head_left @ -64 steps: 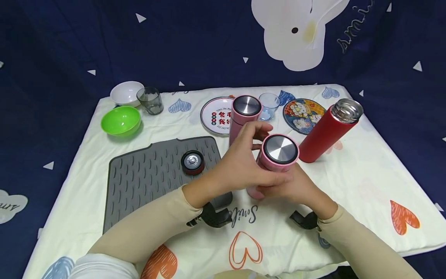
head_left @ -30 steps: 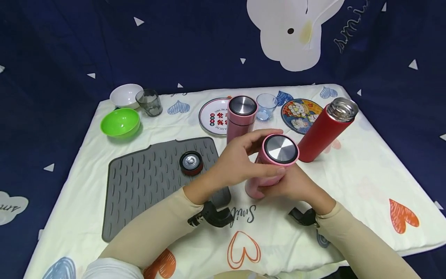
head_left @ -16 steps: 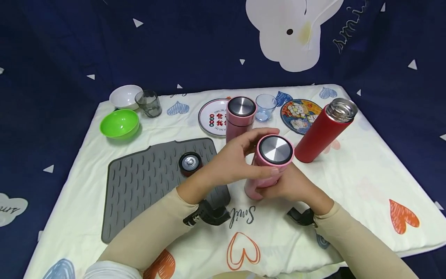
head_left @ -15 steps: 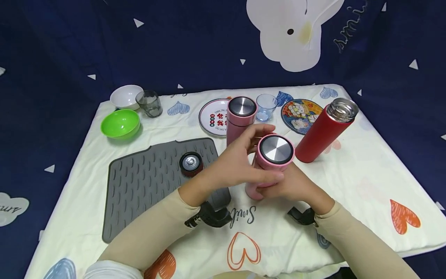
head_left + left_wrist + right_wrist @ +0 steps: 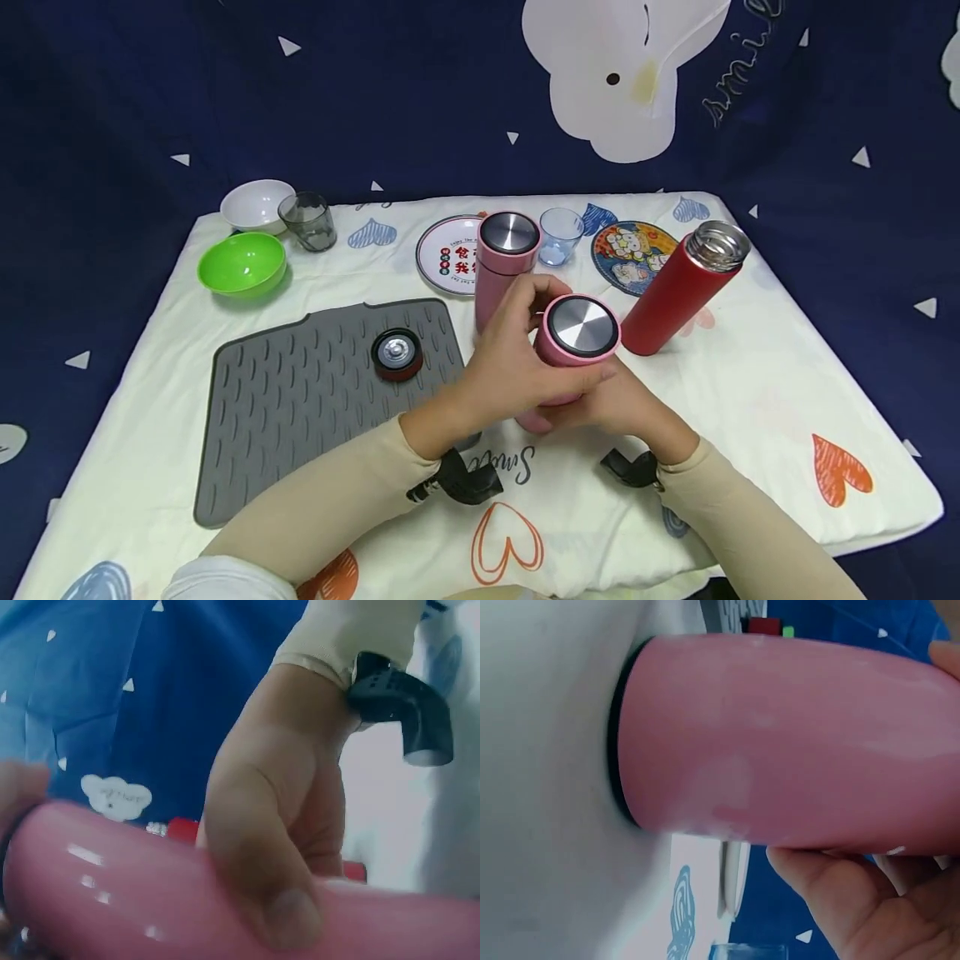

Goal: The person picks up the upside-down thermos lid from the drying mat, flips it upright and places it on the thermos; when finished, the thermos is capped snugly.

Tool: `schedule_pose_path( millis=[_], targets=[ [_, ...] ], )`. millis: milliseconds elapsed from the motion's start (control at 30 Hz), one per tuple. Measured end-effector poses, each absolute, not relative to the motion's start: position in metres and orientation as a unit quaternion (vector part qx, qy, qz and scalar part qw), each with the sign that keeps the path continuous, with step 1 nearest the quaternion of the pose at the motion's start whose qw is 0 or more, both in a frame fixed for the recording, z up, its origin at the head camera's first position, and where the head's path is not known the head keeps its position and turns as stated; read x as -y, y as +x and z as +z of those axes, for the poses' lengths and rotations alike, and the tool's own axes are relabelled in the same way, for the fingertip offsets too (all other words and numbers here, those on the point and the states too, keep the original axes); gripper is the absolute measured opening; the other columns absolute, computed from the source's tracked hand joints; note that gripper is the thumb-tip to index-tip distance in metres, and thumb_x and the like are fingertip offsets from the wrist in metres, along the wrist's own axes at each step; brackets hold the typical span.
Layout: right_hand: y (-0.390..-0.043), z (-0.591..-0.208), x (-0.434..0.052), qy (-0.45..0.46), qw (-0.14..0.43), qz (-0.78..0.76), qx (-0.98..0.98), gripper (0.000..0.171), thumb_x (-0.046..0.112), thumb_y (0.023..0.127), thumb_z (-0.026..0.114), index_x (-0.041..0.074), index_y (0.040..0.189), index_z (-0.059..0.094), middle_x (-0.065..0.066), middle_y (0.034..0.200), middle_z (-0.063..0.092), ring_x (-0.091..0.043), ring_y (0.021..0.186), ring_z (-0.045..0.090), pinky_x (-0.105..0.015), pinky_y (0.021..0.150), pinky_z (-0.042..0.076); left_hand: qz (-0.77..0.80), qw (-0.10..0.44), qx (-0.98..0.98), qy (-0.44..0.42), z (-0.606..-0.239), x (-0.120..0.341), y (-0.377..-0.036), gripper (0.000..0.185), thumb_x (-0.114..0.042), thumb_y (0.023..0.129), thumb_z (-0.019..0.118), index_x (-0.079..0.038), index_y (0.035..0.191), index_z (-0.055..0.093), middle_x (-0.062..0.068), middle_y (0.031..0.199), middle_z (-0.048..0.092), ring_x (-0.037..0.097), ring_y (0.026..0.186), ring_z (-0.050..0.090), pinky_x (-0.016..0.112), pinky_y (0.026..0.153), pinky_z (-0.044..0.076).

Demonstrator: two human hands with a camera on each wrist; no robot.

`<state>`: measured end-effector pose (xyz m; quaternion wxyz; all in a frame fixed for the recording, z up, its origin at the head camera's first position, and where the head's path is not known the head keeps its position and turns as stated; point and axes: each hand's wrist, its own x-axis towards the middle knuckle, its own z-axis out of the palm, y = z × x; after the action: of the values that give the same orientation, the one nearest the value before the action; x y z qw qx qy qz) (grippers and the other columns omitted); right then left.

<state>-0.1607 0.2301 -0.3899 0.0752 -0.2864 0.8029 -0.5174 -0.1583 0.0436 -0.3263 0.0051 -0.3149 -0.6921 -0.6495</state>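
A pink flask (image 5: pixel 573 333) with a steel-topped cap stands tilted on the cloth in front of me. My left hand (image 5: pixel 510 367) curls round its upper part just under the cap. My right hand (image 5: pixel 622 404) grips the body lower down from the right. In the left wrist view the flask (image 5: pixel 150 900) fills the bottom, with a thumb (image 5: pixel 270 847) pressed on it. The right wrist view shows the flask's base (image 5: pixel 780 742) close to the white cloth, with fingers (image 5: pixel 870 900) under it.
Behind stand a second pink flask (image 5: pixel 504 258) and a red flask (image 5: pixel 678 287) with no cap. A round cap (image 5: pixel 397 354) lies on the grey mat (image 5: pixel 300 408). Farther back are a green bowl (image 5: pixel 242 263), a white bowl (image 5: pixel 255 204), a grey glass (image 5: pixel 307 221), a blue glass (image 5: pixel 560 235) and two plates.
My left fingers have shifted round the flask's upper part, and the flask has moved a little to the left in both hands. The other things have stayed put.
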Motion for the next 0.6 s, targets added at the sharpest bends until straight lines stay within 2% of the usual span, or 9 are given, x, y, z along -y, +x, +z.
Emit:
schedule_pose_path(
  millis=[100,167,233,300,367,433,467,533,600],
  targets=[
    [-0.162,-0.389,-0.228,-0.295,0.069,-0.515,-0.802,0.072,0.008,0.062,0.092,0.011,0.122,0.053,0.002,0.111,0.060,-0.018,0.100,0.056,-0.030,0.088,0.046,-0.674,-0.046,0.660,-0.330,-0.324,-0.036,-0.165,0.069,-0.002,0.072,0.084,-0.002,0.132,0.052,0.004,0.127,0.057,0.015,0.114,0.057,0.033,0.102,0.042],
    [-0.162,-0.389,-0.228,-0.302,0.070,-0.514,-0.800,0.067,0.008,0.062,0.091,0.011,0.118,0.055,0.002,0.107,0.061,-0.019,0.097,0.056,-0.031,0.087,0.046,-0.671,-0.074,0.661,-0.328,-0.322,-0.031,-0.165,0.071,0.000,0.074,0.083,-0.005,0.137,0.051,0.002,0.131,0.057,0.014,0.117,0.057,0.032,0.104,0.041],
    [-0.162,-0.388,-0.228,-0.303,0.063,-0.504,-0.806,0.065,0.011,0.063,0.091,0.012,0.119,0.056,0.003,0.109,0.061,-0.017,0.099,0.056,-0.030,0.088,0.046,-0.638,-0.052,0.699,-0.319,-0.319,-0.031,-0.161,0.078,-0.013,0.073,0.087,-0.009,0.140,0.046,-0.001,0.132,0.053,0.011,0.116,0.055,0.030,0.102,0.041],
    [-0.161,-0.388,-0.228,-0.298,0.071,-0.514,-0.801,0.063,0.011,0.065,0.090,0.010,0.119,0.058,0.002,0.110,0.062,-0.019,0.100,0.056,-0.031,0.087,0.048,-0.599,-0.007,0.739,-0.308,-0.318,-0.034,-0.156,0.080,-0.028,0.071,0.089,-0.012,0.136,0.046,-0.003,0.127,0.051,0.009,0.113,0.054,0.027,0.098,0.043],
    [-0.160,-0.388,-0.229,-0.295,0.067,-0.510,-0.805,0.069,0.012,0.064,0.091,0.008,0.123,0.056,0.001,0.113,0.061,-0.019,0.102,0.055,-0.031,0.088,0.047,-0.589,0.017,0.752,-0.296,-0.317,-0.037,-0.154,0.081,-0.034,0.067,0.091,-0.012,0.132,0.048,-0.004,0.124,0.052,0.007,0.109,0.055,0.025,0.095,0.045],
    [-0.161,-0.388,-0.229,-0.297,0.070,-0.509,-0.805,0.072,0.013,0.064,0.091,0.009,0.126,0.053,0.001,0.115,0.060,-0.019,0.103,0.055,-0.031,0.089,0.046,-0.604,0.003,0.739,-0.300,-0.317,-0.035,-0.158,0.073,-0.027,0.069,0.091,-0.010,0.129,0.054,-0.005,0.120,0.058,0.007,0.108,0.057,0.026,0.095,0.046],
    [-0.161,-0.389,-0.229,-0.297,0.073,-0.512,-0.803,0.073,0.012,0.064,0.091,0.009,0.126,0.052,0.001,0.114,0.060,-0.019,0.102,0.056,-0.031,0.089,0.046,-0.623,-0.019,0.719,-0.309,-0.317,-0.033,-0.161,0.068,-0.018,0.071,0.089,-0.008,0.130,0.057,-0.003,0.120,0.061,0.009,0.108,0.059,0.027,0.096,0.046],
    [-0.162,-0.389,-0.229,-0.303,0.066,-0.501,-0.808,0.072,0.014,0.064,0.091,0.011,0.124,0.052,0.003,0.112,0.060,-0.018,0.101,0.056,-0.029,0.089,0.045,-0.648,-0.071,0.688,-0.317,-0.316,-0.029,-0.166,0.069,-0.006,0.072,0.086,-0.008,0.134,0.057,-0.002,0.122,0.063,0.012,0.110,0.060,0.029,0.098,0.045],
    [-0.163,-0.390,-0.229,-0.305,0.069,-0.505,-0.804,0.066,0.013,0.064,0.090,0.012,0.120,0.054,0.003,0.109,0.061,-0.017,0.099,0.057,-0.030,0.087,0.046,-0.644,-0.091,0.693,-0.310,-0.316,-0.027,-0.166,0.075,-0.008,0.072,0.087,-0.012,0.138,0.052,-0.004,0.126,0.060,0.012,0.113,0.058,0.029,0.098,0.044]
  ],
)
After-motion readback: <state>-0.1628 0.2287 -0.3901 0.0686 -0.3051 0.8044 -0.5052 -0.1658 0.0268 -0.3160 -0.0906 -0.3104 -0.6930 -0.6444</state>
